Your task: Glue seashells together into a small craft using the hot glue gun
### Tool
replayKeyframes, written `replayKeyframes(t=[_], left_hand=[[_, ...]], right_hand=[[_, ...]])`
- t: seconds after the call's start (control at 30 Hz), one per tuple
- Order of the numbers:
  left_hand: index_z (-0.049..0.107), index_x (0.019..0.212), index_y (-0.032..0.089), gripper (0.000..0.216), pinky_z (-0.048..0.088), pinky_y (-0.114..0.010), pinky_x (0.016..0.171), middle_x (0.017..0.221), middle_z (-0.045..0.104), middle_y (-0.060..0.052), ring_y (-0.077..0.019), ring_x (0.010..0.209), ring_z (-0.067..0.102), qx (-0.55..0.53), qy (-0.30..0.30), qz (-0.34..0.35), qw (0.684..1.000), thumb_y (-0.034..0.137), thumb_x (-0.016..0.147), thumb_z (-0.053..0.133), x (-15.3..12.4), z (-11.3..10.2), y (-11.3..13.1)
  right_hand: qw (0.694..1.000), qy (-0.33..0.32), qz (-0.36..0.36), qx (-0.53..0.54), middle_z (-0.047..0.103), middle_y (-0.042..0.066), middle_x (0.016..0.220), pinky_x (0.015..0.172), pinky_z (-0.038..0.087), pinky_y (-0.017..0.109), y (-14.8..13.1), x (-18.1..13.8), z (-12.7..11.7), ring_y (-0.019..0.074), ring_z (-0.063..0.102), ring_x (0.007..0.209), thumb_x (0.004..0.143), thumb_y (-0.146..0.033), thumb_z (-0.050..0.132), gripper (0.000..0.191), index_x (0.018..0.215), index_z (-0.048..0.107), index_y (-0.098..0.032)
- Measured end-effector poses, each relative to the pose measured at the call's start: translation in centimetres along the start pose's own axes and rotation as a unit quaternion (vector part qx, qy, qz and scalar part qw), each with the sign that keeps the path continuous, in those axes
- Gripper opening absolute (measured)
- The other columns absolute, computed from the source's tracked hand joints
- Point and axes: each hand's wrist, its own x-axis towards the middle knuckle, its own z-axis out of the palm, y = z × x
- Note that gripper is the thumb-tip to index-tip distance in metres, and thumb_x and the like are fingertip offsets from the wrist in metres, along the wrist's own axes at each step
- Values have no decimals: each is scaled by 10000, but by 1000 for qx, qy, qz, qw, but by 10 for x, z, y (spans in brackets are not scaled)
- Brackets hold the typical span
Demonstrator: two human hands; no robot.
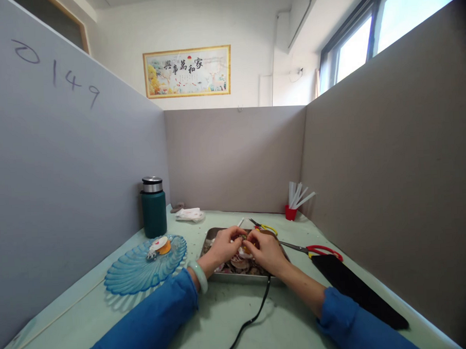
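Note:
Both hands meet over a metal tray point(209, 236) that holds several shells and small pieces. My left hand point(223, 246), with a pale green bangle at the wrist, has its fingers pinched on a small object above the tray. My right hand point(264, 249) is closed on the same small orange and green object, fingertips touching those of the left hand. What exactly the object is I cannot make out. Both arms wear blue sleeves.
A blue glass shell-shaped dish point(140, 271) with a small decorated piece lies left of the tray. A teal flask point(153, 208) stands behind it. Yellow-handled pliers point(264, 226), red-handled scissors point(317, 250), a black pad point(354, 287), a red cup of white sticks point(292, 208) and a black cable point(250, 318) are nearby. Partition walls enclose the desk.

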Motion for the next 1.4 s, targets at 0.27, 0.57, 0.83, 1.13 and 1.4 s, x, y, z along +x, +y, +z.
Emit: replayKeyframes(t=[0.27, 0.57, 0.83, 1.13, 1.4], left_hand=[[655, 945, 149, 282, 461, -222, 679, 874, 689, -49, -149, 774, 608, 2, 1, -5, 1000, 148, 728, 476, 0, 1, -3], [660, 939, 153, 274, 466, -219, 689, 879, 691, -47, -147, 782, 609, -4, 2, -11, 1000, 157, 728, 486, 0, 1, 0], [659, 943, 157, 277, 463, -217, 661, 866, 687, -44, -145, 759, 602, 2, -1, -12, 1000, 163, 729, 482, 0, 1, -2], [662, 946, 154, 285, 460, -213, 659, 859, 684, -47, -145, 757, 598, 6, -2, -11, 1000, 162, 727, 480, 0, 1, -3], [663, 930, 157, 273, 457, -215, 657, 854, 689, -46, -145, 746, 602, 14, 1, -12, 1000, 156, 727, 481, 0, 1, -2]], right_hand=[[1000, 2, -1, -3, 618, 0, 634, 540, 336, 217, 0, 0, -1, 130, 545, 582, 809, -278, 517, 145, 711, 564, -184], [1000, 7, -2, -1, 618, 1, 631, 539, 339, 220, 0, 0, -1, 133, 545, 580, 804, -280, 519, 140, 708, 564, -188], [1000, 2, 0, 2, 611, -5, 624, 532, 333, 217, 0, 0, 0, 130, 537, 572, 811, -281, 515, 143, 709, 554, -189], [1000, 0, -5, 1, 617, -2, 630, 530, 333, 215, 0, 0, -1, 130, 539, 576, 805, -270, 516, 134, 708, 559, -188], [1000, -2, -3, -6, 614, 1, 613, 525, 330, 215, 2, 0, 1, 133, 542, 568, 809, -282, 510, 149, 704, 559, -189]])
